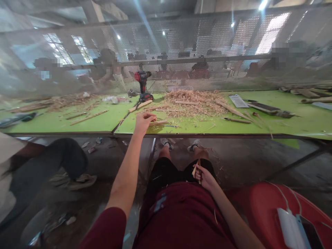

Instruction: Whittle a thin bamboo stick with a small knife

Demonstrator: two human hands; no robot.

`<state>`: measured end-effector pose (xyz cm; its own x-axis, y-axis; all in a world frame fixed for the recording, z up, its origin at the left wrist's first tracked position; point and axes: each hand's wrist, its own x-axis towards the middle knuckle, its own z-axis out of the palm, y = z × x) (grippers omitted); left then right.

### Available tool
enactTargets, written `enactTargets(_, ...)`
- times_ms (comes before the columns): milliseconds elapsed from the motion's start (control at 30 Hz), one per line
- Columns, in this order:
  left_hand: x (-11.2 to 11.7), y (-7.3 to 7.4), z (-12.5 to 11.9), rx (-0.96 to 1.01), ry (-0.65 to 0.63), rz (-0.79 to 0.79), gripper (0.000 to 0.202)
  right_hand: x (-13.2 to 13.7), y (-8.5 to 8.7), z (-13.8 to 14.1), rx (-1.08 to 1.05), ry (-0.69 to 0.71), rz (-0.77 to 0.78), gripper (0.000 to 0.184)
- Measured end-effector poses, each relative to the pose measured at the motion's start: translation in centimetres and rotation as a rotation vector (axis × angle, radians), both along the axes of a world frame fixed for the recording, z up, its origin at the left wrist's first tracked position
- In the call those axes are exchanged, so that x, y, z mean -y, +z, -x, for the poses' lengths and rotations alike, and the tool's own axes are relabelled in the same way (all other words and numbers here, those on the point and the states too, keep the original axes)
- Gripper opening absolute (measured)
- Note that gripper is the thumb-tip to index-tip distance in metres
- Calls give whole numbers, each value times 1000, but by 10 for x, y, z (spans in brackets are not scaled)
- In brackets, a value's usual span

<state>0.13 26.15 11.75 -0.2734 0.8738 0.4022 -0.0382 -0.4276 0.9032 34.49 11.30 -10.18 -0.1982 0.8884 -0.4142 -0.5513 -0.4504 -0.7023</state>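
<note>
My left hand (143, 123) reaches out to the near edge of the green table (77, 121) and closes its fingers on a short bamboo piece (159, 122) lying there. My right hand (203, 175) rests on my lap, closed around a few thin bamboo sticks (196, 168) that point upward. A big heap of bamboo shavings (194, 102) lies on the table just beyond my left hand. Longer bamboo strips (88, 117) are scattered to the left of it.
A red-and-black cordless drill (142, 84) stands at the table's far side before a perforated metal screen (181, 38). A person's leg (52, 162) is at my left. A power bank and phone (295, 226) lie on a red seat at right. People sit beyond the screen.
</note>
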Motion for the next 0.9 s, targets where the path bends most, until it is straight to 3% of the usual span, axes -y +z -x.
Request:
enactTargets(200,2,1,0,28,-16,-10,18,-2,0,2,-24,20,-13,29)
enactTargets(333,3,2,2,40,-78,4,36,-3,1,5,-28,27,-24,31)
enactTargets(467,1,2,2,45,-63,29,26,-2,0,3,-25,17,-33,33)
enactTargets(900,-4,-6,7,67,-75,-8,31,-2,-1,3,-26,17,-19,31)
